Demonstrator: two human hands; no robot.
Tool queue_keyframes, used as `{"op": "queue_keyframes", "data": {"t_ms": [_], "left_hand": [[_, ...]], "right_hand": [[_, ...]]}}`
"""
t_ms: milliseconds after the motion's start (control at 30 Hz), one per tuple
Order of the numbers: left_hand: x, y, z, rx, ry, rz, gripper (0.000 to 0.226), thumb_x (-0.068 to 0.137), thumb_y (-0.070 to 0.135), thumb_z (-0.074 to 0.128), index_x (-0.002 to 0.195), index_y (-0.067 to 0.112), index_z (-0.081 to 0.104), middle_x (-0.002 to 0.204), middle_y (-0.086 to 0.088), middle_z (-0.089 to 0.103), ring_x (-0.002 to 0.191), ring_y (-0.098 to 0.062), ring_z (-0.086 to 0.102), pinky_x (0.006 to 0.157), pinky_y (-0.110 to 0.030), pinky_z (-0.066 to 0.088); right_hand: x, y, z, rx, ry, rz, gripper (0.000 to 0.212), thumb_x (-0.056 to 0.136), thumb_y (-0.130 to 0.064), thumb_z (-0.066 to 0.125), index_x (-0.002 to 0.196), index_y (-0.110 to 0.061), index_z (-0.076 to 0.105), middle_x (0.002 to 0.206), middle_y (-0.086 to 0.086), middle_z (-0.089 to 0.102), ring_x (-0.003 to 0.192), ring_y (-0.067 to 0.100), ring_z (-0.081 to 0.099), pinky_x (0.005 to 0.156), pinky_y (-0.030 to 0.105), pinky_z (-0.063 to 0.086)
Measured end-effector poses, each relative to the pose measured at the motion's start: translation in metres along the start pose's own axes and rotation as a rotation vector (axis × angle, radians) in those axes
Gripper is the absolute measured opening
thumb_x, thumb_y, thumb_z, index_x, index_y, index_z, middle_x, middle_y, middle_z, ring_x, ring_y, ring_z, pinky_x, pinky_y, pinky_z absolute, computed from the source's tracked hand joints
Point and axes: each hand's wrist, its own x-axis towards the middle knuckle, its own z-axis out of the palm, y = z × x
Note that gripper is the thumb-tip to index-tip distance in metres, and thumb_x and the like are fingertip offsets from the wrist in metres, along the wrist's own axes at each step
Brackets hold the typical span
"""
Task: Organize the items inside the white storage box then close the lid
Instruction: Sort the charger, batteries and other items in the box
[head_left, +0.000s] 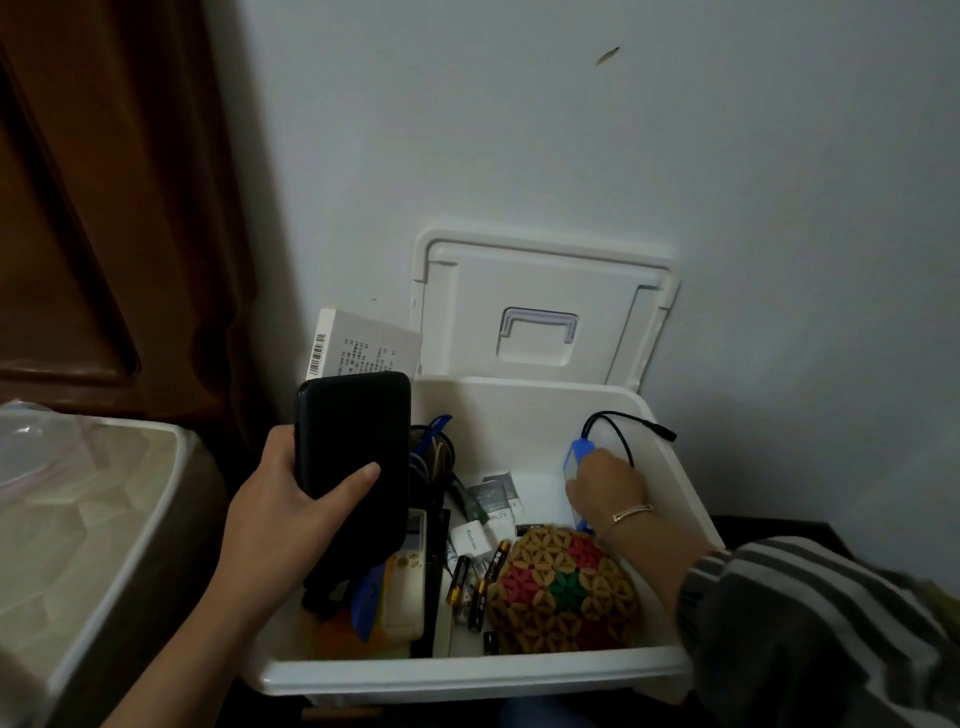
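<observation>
Lid (540, 280) of the white storage box (467, 675) stands open against the wall. Left hand (280, 499) grips a black phone (353, 431) above the box's left edge. Right hand (605, 483), inside near the right wall, holds a blue device (574, 457) with a black cable (623, 421). Batteries (467, 587) and a beaded pouch (566, 592) lie near the front wall.
</observation>
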Motion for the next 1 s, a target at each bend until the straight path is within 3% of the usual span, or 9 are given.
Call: {"op": "queue_keyframes", "data": {"t_ms": [200, 267, 367, 433, 500, 633, 700, 833, 1000], "left_hand": [[0.000, 0.001, 0.001, -0.033, -0.004, -0.026, 0.046, 0.072, 0.049, 0.076, 0.103, 0.045, 0.042, 0.093, 0.022, 0.058, 0.083, 0.005, 0.055, 0.060, -0.017, 0.042], [0.000, 0.001, 0.001, -0.031, -0.010, -0.027, 0.047, 0.072, 0.048, 0.076, 0.105, 0.042, 0.043, 0.093, 0.021, 0.059, 0.084, 0.005, 0.055, 0.061, -0.018, 0.042], [-0.001, 0.001, 0.002, -0.026, -0.002, -0.023, 0.047, 0.072, 0.046, 0.076, 0.105, 0.041, 0.044, 0.093, 0.020, 0.059, 0.083, 0.005, 0.054, 0.061, -0.017, 0.041], [0.000, 0.000, 0.001, -0.062, -0.001, -0.032, 0.047, 0.072, 0.046, 0.077, 0.106, 0.041, 0.045, 0.095, 0.020, 0.059, 0.085, 0.005, 0.055, 0.062, -0.016, 0.041], [0.000, 0.000, 0.001, -0.087, -0.007, -0.040, 0.047, 0.072, 0.046, 0.077, 0.107, 0.042, 0.046, 0.096, 0.021, 0.060, 0.087, 0.005, 0.056, 0.063, -0.017, 0.042], [0.000, 0.000, 0.000, -0.071, -0.008, -0.029, 0.046, 0.071, 0.047, 0.077, 0.105, 0.045, 0.045, 0.095, 0.022, 0.060, 0.086, 0.006, 0.056, 0.062, -0.016, 0.041], [0.000, 0.001, 0.000, -0.082, -0.009, -0.033, 0.046, 0.071, 0.047, 0.077, 0.105, 0.047, 0.045, 0.096, 0.022, 0.060, 0.087, 0.005, 0.056, 0.063, -0.016, 0.042], [0.001, 0.002, 0.001, -0.106, -0.013, -0.045, 0.047, 0.071, 0.047, 0.077, 0.104, 0.051, 0.044, 0.097, 0.024, 0.060, 0.090, 0.004, 0.056, 0.065, -0.017, 0.043], [0.000, 0.001, 0.000, -0.122, -0.022, -0.048, 0.048, 0.071, 0.047, 0.077, 0.108, 0.046, 0.046, 0.100, 0.019, 0.061, 0.093, 0.002, 0.058, 0.066, -0.018, 0.045]], "right_hand": [[0.005, -0.006, -0.004, -0.265, -0.252, 0.006, 0.045, 0.099, -0.038, 0.041, 0.127, -0.005, 0.050, 0.127, 0.011, 0.055, 0.114, 0.025, 0.056, 0.091, 0.033, 0.046], [0.008, -0.008, -0.014, -0.280, -0.389, -0.017, 0.052, 0.097, -0.045, 0.041, 0.126, -0.003, 0.052, 0.123, 0.013, 0.057, 0.111, 0.027, 0.056, 0.091, 0.033, 0.045], [0.007, -0.006, -0.024, -0.247, -0.529, -0.014, 0.043, 0.097, -0.041, 0.043, 0.104, -0.001, 0.057, 0.086, 0.012, 0.057, 0.083, 0.028, 0.057, 0.070, 0.031, 0.049], [0.003, -0.004, -0.030, -0.277, -0.499, -0.055, 0.035, 0.096, -0.037, 0.048, 0.082, -0.005, 0.052, 0.084, 0.011, 0.056, 0.078, 0.027, 0.059, 0.062, 0.029, 0.048], [-0.003, -0.001, -0.029, -0.357, -0.351, -0.183, 0.025, 0.093, -0.032, 0.055, 0.092, -0.007, 0.056, 0.102, 0.013, 0.060, 0.090, 0.024, 0.060, 0.073, 0.030, 0.048], [-0.015, 0.002, -0.020, -0.388, -0.113, -0.342, 0.018, 0.089, -0.020, 0.059, 0.102, -0.008, 0.056, 0.078, 0.005, 0.054, 0.098, 0.025, 0.063, 0.075, 0.031, 0.048], [-0.014, -0.001, -0.017, -0.365, -0.078, -0.419, 0.026, 0.089, -0.023, 0.058, 0.110, -0.007, 0.052, 0.099, 0.009, 0.061, 0.098, 0.026, 0.062, 0.072, 0.030, 0.044], [-0.008, -0.013, -0.009, -0.221, -0.227, -0.618, 0.031, 0.090, -0.027, 0.060, 0.112, -0.007, 0.054, 0.117, 0.009, 0.055, 0.106, 0.024, 0.052, 0.077, 0.028, 0.037], [0.003, -0.030, 0.006, -0.361, -0.405, -0.592, 0.030, 0.088, -0.021, 0.061, 0.111, -0.002, 0.058, 0.116, 0.016, 0.058, 0.108, 0.030, 0.055, 0.085, 0.037, 0.047]]}}
